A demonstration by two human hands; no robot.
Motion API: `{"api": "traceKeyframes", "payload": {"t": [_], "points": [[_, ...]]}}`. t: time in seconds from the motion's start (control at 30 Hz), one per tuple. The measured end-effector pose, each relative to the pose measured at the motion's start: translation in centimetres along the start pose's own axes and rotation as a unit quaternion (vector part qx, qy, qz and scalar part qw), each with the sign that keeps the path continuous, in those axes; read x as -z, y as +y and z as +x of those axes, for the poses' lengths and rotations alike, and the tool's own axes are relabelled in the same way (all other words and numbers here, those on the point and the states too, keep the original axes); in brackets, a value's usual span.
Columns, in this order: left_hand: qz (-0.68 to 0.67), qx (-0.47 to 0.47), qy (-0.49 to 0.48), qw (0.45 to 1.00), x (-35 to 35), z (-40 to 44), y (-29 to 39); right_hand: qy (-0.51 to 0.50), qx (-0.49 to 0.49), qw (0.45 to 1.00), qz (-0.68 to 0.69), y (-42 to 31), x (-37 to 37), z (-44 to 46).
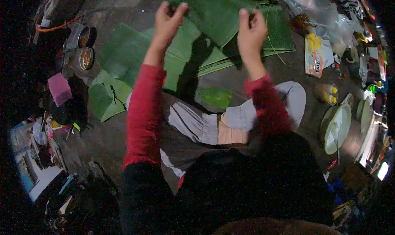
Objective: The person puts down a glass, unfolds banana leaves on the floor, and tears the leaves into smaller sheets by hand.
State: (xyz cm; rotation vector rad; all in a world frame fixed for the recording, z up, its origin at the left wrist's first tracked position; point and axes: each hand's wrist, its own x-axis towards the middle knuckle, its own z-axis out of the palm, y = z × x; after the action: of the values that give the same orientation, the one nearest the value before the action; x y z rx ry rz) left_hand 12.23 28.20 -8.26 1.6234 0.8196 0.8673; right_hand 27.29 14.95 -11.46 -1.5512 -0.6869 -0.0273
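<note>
Presently, my left hand (166, 25) and my right hand (252, 35) are raised well apart, palms inward, at opposite sides of a broad, dark-green, flat leaf sheet (218, 19). The fingers of both hands are curled and motion-blurred; I cannot tell whether either hand is clamped on the sheet. The sheet lies between and beyond the hands, its pointed lower end toward me, and its far portion is cut off by the upper edge of the view. It partly hides a spread of overlapping green leaf pieces (119, 50) on the dark floor. A dark shadow crosses these pieces and obscures their edges. A small, yellowish-green leaf piece (217, 97) lies apart from them, just beyond my grey-trousered legs (292, 97).

On the right, a yellow, orange and white packet (314, 58) bears large lettering, of which "TISS" is readable; its smaller print is not. Marks on the crumpled, clear plastic bag (312, 13) are illegible. Two small, yellow-capped bottles (325, 94) show no readable label. Items along the outer border are dark and distorted.
</note>
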Motion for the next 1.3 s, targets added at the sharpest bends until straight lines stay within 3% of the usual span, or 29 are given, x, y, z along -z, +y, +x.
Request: {"api": "traceKeyframes", "payload": {"t": [0.13, 0.2, 0.27, 0.33, 0.4, 0.47, 0.5, 0.57, 0.63, 0.73, 0.87, 0.93, 0.97, 1.03, 1.13, 1.23, 1.3], "points": [[0.004, -0.01, 0.048, 0.999, 3.4, -2.7, 2.6, -0.031, -0.001, 0.995, 0.092, -5.0, -0.4, 2.2], [0.088, 0.122, -0.031, 0.988, 5.0, -5.0, 0.1, -0.137, -0.054, 0.987, 0.061, -3.5, -1.5, 1.7], [0.001, 0.211, -0.254, 0.944, 4.8, -7.9, 1.8, -0.186, -0.067, 0.98, -0.006, 1.3, -3.0, 0.2], [0.0, 0.236, -0.272, 0.933, 3.3, -11.0, 1.0, -0.234, -0.08, 0.966, -0.072, 4.8, -3.8, -1.5], [0.017, 0.243, -0.3, 0.922, 2.0, -11.9, 2.0, -0.348, -0.14, 0.921, -0.104, 6.9, -3.9, -3.0], [0.169, 0.035, -0.304, 0.937, 0.9, -10.7, 3.0, -0.345, -0.118, 0.92, -0.14, 10.3, -4.6, -5.0], [0.169, 0.034, -0.304, 0.937, 0.5, -9.6, 1.5, -0.341, -0.094, 0.919, -0.177, 11.1, -4.6, -5.3], [0.425, -0.081, -0.278, 0.858, -0.8, -6.7, -4.3, -0.356, -0.136, 0.908, -0.171, 9.2, -3.5, -5.0], [0.559, -0.055, -0.178, 0.808, -3.0, -5.5, -8.9, -0.315, -0.168, 0.911, -0.208, 7.3, -2.4, -4.9], [0.526, -0.082, -0.132, 0.836, -5.5, -5.7, -13.3, -0.331, -0.195, 0.898, -0.214, 7.0, 0.5, -7.7], [0.544, -0.1, -0.099, 0.827, -7.3, -7.1, -15.2, -0.376, -0.18, 0.888, -0.194, 6.7, 4.2, -12.5], [0.54, -0.104, -0.096, 0.83, -7.3, -7.2, -15.2, -0.379, -0.425, 0.816, -0.101, 5.0, 4.6, -12.6], [0.538, -0.111, -0.089, 0.831, -7.2, -7.2, -15.2, -0.379, -0.426, 0.815, -0.102, 6.0, 4.7, -13.0], [0.534, -0.114, -0.089, 0.833, -7.2, -7.2, -15.1, -0.425, -0.164, 0.87, -0.189, 8.8, 4.7, -13.6], [0.534, -0.115, -0.088, 0.833, -7.0, -7.3, -14.9, -0.456, -0.092, 0.863, -0.197, 6.7, 5.3, -10.5], [0.539, -0.119, -0.088, 0.829, -7.1, -7.3, -14.6, -0.494, -0.09, 0.839, -0.212, 8.9, 7.1, -8.7], [0.541, -0.122, -0.086, 0.828, -7.1, -7.2, -14.6, -0.457, -0.087, 0.852, -0.241, 11.5, 8.7, -6.4]]}}
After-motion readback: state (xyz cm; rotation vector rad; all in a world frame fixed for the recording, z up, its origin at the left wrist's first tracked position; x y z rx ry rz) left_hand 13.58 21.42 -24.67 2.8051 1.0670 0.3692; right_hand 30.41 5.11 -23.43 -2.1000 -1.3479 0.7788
